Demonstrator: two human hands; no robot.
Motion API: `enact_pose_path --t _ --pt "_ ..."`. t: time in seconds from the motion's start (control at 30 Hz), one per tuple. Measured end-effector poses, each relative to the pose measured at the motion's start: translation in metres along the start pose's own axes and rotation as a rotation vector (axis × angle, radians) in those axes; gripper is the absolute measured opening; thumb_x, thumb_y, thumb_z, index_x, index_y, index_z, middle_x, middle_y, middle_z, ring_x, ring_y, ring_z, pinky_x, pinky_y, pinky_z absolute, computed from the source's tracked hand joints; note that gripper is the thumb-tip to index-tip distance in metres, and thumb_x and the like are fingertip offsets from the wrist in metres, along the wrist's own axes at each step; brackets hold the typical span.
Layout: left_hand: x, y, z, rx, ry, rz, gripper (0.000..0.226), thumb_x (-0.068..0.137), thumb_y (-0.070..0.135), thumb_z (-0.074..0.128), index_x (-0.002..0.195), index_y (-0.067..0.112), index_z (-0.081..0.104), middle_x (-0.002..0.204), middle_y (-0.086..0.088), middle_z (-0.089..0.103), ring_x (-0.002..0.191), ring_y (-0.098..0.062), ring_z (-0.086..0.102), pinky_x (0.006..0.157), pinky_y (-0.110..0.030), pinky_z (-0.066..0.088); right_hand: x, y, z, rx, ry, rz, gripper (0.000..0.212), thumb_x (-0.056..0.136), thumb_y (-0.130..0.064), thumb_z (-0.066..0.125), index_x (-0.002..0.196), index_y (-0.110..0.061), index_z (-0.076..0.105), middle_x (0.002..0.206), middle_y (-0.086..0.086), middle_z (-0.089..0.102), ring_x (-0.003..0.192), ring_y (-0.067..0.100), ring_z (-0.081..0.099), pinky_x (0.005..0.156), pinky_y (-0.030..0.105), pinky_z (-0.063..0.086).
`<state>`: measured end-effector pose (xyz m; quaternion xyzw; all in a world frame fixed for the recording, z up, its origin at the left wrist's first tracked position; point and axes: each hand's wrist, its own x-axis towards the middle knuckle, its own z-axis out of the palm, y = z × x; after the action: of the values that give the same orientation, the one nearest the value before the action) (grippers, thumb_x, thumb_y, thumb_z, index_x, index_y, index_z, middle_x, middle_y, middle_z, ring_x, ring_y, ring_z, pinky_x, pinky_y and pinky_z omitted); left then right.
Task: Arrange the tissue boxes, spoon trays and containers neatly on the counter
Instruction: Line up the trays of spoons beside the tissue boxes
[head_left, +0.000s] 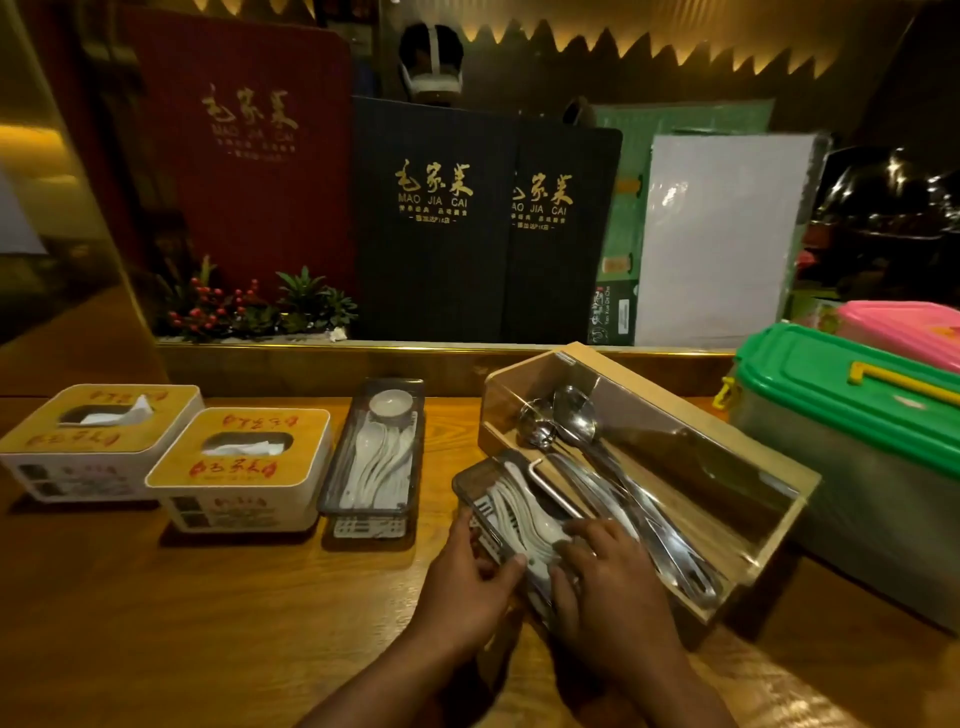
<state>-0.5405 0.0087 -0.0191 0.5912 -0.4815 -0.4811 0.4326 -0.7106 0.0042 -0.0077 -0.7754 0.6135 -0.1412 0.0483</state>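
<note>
Two white tissue boxes with wooden tops stand at the left of the wooden counter (208, 623): one (98, 441) at the far left, the other (241, 470) beside it. A clear spoon tray (376, 457) with white spoons lies straight, to the right of them. A second clear spoon tray (511, 512) lies tilted against a wooden cutlery box (675, 457) holding metal ladles. My left hand (470, 582) grips that tray's near left edge. My right hand (608, 577) holds its near right side, fingers over the spoons.
A green-lidded plastic container (852, 441) stands at the right, a pink-lidded one (904, 325) behind it. Red and black menus (436, 218) lean upright behind the counter's raised back ledge. A small plant with red berries (244, 306) sits on that ledge.
</note>
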Motion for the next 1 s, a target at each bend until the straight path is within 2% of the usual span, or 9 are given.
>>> enact_pose_path --t 0.1,0.17,0.3,0.43,0.5,0.63,0.77,0.87,1.0 --pt "0.003 -0.008 -0.002 -0.043 -0.005 -0.002 0.07 0.089 0.024 0.072 0.142 0.051 0.034 0.125 0.022 0.061 0.105 0.001 0.065 0.084 -0.025 0.058 -0.003 -0.008 0.0 0.018 -0.043 0.028 0.05 0.095 -0.051 0.041 0.132 -0.031 0.067 0.145 -0.009 0.057 0.136 0.015 0.045 0.115 0.043 0.033" --pt "0.005 -0.01 -0.003 -0.086 -0.016 -0.008 0.064 0.09 0.024 0.071 0.137 0.052 0.039 0.126 0.026 0.059 0.11 -0.003 0.065 0.086 -0.031 0.057 -0.002 -0.013 -0.002 0.028 -0.058 0.049 0.049 0.099 -0.052 0.039 0.137 -0.032 0.063 0.15 -0.012 0.052 0.139 0.013 0.04 0.117 0.041 0.028" --pt "0.01 -0.007 -0.009 -0.146 -0.003 -0.019 0.048 0.092 0.022 0.069 0.125 0.051 0.05 0.121 0.017 0.068 0.111 -0.007 0.065 0.083 -0.032 0.054 -0.002 -0.026 -0.004 0.064 -0.084 0.027 0.05 0.101 -0.052 0.037 0.138 -0.029 0.06 0.153 -0.005 0.048 0.137 0.017 0.037 0.112 0.038 0.039" --pt "0.017 -0.007 -0.02 -0.198 0.036 -0.038 0.043 0.091 0.014 0.069 0.122 0.042 0.059 0.117 0.006 0.074 0.111 -0.014 0.069 0.095 -0.046 0.056 -0.004 -0.041 -0.003 0.061 -0.11 -0.044 0.045 0.1 -0.044 0.039 0.137 -0.027 0.06 0.152 0.0 0.047 0.135 0.021 0.037 0.108 0.037 0.039" --pt "0.018 -0.006 -0.026 -0.178 0.057 -0.017 0.042 0.09 0.011 0.069 0.117 0.041 0.06 0.118 0.006 0.073 0.113 -0.015 0.067 0.097 -0.048 0.055 0.0 -0.043 -0.003 0.103 -0.133 -0.093 0.048 0.098 -0.044 0.041 0.139 -0.026 0.06 0.153 -0.001 0.049 0.138 0.021 0.038 0.11 0.036 0.038" --pt "0.014 -0.013 -0.036 -0.161 0.077 -0.003 0.049 0.089 0.01 0.071 0.131 0.031 0.056 0.127 0.007 0.067 0.121 -0.016 0.061 0.098 -0.048 0.055 0.008 -0.027 -0.004 0.283 -0.17 -0.069 0.056 0.091 -0.042 0.054 0.145 -0.027 0.056 0.155 -0.007 0.048 0.143 0.014 0.039 0.117 0.029 0.034" --pt "0.005 -0.022 -0.036 -0.145 0.041 -0.011 0.057 0.083 0.018 0.078 0.133 0.034 0.056 0.131 0.011 0.065 0.124 -0.013 0.06 0.098 -0.045 0.055 0.004 -0.013 0.004 0.285 -0.148 0.072 0.061 0.091 -0.046 0.062 0.149 -0.035 0.047 0.159 -0.003 0.037 0.143 0.02 0.039 0.115 0.04 0.043" --pt "0.005 -0.022 -0.037 -0.115 0.017 0.014 0.053 0.088 0.013 0.074 0.13 0.039 0.055 0.127 0.014 0.066 0.118 -0.006 0.061 0.096 -0.035 0.056 0.002 -0.02 0.01 0.376 -0.118 0.064 0.058 0.095 -0.036 0.065 0.15 -0.032 0.047 0.153 -0.003 0.044 0.133 0.015 0.048 0.107 0.026 0.045" --pt "0.009 -0.019 -0.045 -0.089 0.027 0.007 0.058 0.089 0.012 0.072 0.138 0.035 0.053 0.127 0.012 0.067 0.119 -0.01 0.063 0.098 -0.042 0.056 0.003 -0.031 0.018 0.419 -0.106 0.052 0.059 0.093 -0.041 0.065 0.148 -0.028 0.052 0.148 -0.012 0.045 0.132 0.01 0.048 0.108 0.023 0.043"
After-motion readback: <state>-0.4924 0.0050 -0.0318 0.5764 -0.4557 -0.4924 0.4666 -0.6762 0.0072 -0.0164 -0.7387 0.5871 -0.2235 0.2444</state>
